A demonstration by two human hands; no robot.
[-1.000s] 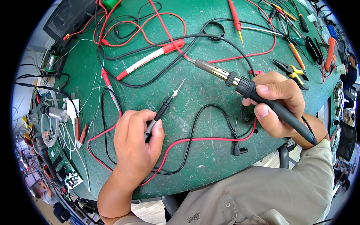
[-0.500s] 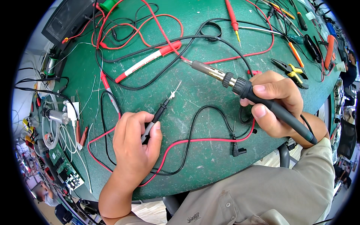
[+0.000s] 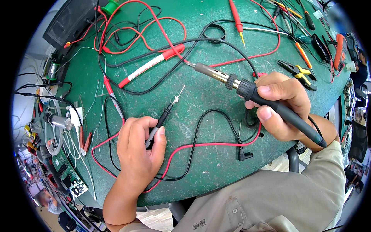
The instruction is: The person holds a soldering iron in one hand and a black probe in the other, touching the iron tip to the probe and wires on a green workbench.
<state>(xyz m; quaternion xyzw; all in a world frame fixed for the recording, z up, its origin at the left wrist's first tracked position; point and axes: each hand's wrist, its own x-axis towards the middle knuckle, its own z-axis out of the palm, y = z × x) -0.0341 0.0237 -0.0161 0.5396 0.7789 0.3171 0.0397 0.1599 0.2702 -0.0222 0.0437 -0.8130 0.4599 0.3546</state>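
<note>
My left hand (image 3: 140, 145) is closed around a black-and-grey test probe (image 3: 164, 116). Its thin metal needle points up and away, with a small whitish lump at the needle's base. In my right hand (image 3: 284, 106) is a soldering iron (image 3: 261, 98), gripped by its dark handle between thumb and fingers. The iron's bare tip points to the far left and appears close to a red cable; whether they touch I cannot tell. The iron and the probe are apart. Below them, a black lead and a red lead (image 3: 201, 144) curve across the green table mat (image 3: 228, 178).
A red-and-white marker (image 3: 150, 65) lies beyond the probe. Farther right are a red test probe (image 3: 236, 17), pliers with yellow-and-black handles (image 3: 299, 73) and a screwdriver (image 3: 303, 38). A circuit board (image 3: 69, 176) and white tubing stand along the left edge. Tangled leads cover the far left.
The soldering iron and my right hand have shifted very slightly left. My left hand and its probe stay almost in place; both grips are the same.
</note>
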